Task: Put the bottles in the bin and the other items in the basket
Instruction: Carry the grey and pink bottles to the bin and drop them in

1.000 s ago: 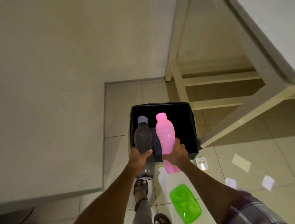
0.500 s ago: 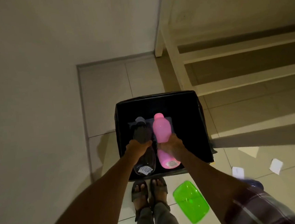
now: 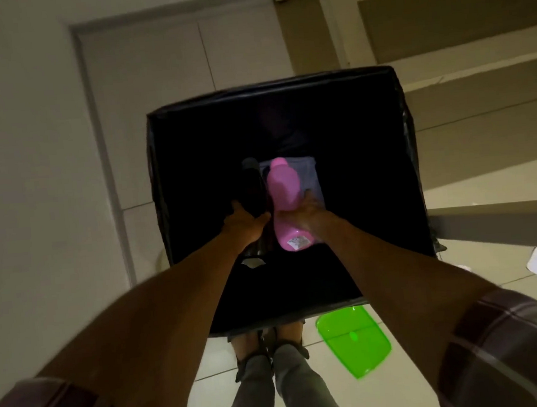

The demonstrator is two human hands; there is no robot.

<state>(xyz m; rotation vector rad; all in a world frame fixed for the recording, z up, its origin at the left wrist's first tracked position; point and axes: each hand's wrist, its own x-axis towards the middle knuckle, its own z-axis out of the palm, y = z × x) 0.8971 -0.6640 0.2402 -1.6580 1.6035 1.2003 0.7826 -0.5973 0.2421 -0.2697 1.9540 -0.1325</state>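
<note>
Plaid short sleeves (image 3: 507,354) — grey trousers (image 3: 255,396), 2 dark sandals (image 3: 291,347).

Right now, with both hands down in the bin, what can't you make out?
Head view only.
- Dark bottle in the left hand: lost against the black bin interior.
- Grey object in the bin: mostly behind the pink bottle and right hand.
- Green container: one end hidden by the bin rim.
- Basket: outside the frame.
</note>
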